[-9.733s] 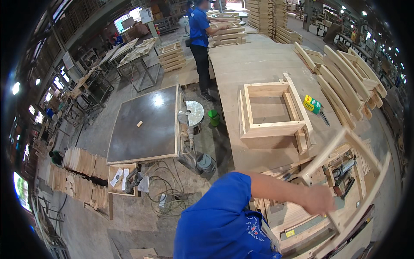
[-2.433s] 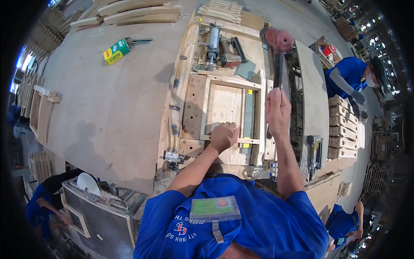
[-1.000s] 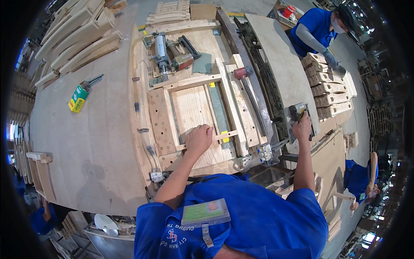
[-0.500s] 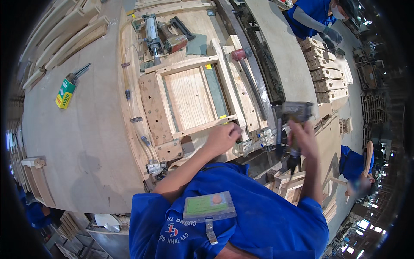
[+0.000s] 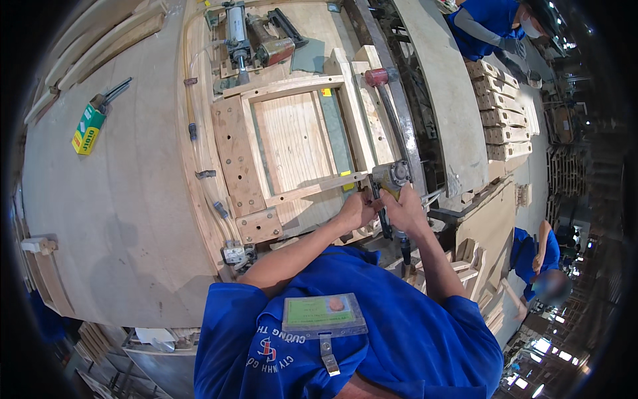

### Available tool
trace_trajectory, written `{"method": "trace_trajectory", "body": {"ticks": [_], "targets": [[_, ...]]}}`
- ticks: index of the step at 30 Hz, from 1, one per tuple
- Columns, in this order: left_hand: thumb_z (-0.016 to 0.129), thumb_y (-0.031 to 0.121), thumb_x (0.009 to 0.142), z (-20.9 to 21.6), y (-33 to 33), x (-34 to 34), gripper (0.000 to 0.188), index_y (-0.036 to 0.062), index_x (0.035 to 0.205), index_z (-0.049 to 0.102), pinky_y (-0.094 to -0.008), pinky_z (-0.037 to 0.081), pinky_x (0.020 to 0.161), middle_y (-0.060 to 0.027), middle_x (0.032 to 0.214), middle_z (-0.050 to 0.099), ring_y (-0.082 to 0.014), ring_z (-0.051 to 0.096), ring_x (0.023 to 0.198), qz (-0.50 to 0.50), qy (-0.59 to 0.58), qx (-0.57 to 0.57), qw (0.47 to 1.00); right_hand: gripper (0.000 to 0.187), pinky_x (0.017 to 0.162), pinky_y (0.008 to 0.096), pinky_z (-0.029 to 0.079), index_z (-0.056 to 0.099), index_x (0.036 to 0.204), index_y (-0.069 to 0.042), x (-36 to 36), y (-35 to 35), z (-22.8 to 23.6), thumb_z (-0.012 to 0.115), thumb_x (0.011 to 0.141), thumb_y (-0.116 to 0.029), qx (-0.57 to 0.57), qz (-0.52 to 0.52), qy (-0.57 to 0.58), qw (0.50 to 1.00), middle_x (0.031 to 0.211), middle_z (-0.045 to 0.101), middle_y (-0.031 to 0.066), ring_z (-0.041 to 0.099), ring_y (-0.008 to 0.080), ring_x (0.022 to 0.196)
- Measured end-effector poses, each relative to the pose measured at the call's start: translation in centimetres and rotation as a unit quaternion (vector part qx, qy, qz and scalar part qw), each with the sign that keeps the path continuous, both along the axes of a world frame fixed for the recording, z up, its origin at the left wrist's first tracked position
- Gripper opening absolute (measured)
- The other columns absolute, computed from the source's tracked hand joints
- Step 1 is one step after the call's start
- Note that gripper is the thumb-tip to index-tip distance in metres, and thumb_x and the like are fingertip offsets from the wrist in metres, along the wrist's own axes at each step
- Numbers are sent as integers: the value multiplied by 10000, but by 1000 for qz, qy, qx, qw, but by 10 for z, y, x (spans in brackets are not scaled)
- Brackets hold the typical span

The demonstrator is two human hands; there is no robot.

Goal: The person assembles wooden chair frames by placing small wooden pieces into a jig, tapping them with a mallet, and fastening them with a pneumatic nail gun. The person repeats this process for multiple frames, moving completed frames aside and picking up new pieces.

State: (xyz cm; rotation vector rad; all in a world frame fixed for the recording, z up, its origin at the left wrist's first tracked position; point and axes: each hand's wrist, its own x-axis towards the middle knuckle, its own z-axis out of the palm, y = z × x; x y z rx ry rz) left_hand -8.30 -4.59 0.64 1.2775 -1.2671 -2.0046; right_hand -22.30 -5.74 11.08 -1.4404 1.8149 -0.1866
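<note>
My right hand (image 5: 405, 209) grips an air nail gun (image 5: 393, 174), its body at the near right corner of a rectangular wooden frame (image 5: 312, 189). An air hose fitting hangs below the gun's handle. Close beside it, my left hand (image 5: 357, 211) has its fingers pinched together next to the gun's black magazine; whatever they hold is hidden. The frame lies in a wooden jig (image 5: 236, 159) with drilled blocks. A pneumatic cylinder (image 5: 237, 33) sits at the jig's far side, with a second air nail gun (image 5: 276, 50) lying next to it.
A red-headed mallet (image 5: 377, 77) lies right of the frame. On the left board stands a green and yellow box (image 5: 88, 130) with metal strips sticking out. Curved wooden parts (image 5: 106, 46) lie far left; stacked slats (image 5: 502, 116) are at right. Two people in blue work on the right.
My right hand has brought the nail gun left and inward, from beside the bench to the frame's near right corner. My left hand has shifted slightly toward it.
</note>
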Motion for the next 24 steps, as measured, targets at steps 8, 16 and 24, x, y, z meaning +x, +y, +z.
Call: {"method": "trace_trajectory", "body": {"ticks": [8, 16, 24], "targets": [[671, 393, 997, 1, 0, -5, 421, -11, 886, 710, -412, 514, 672, -138, 728, 692, -246, 663, 694, 47, -23, -8, 999, 317, 784, 420, 515, 600, 1220, 49, -2, -4, -2, 647, 1008, -182, -72, 25, -21, 997, 970, 699, 222, 676, 343, 890], [695, 396, 954, 23, -77, 4, 423, -25, 909, 701, -471, 535, 691, -204, 767, 715, -367, 724, 759, 176, -141, -125, 966, 271, 448, 308, 419, 592, 1130, -2, 25, -98, 12, 686, 1018, -230, -41, -93, -156, 982, 732, 601, 20, 510, 110, 479], [716, 338, 952, 1, -164, 17, 351, -6, 1023, 720, -501, 558, 799, -240, 922, 744, -431, 727, 919, 292, -159, -107, 937, 352, 479, 330, 473, 540, 1236, 10, 64, -206, -13, 657, 1000, -223, -61, -31, -118, 991, 716, 617, 61, 578, 143, 512]]}}
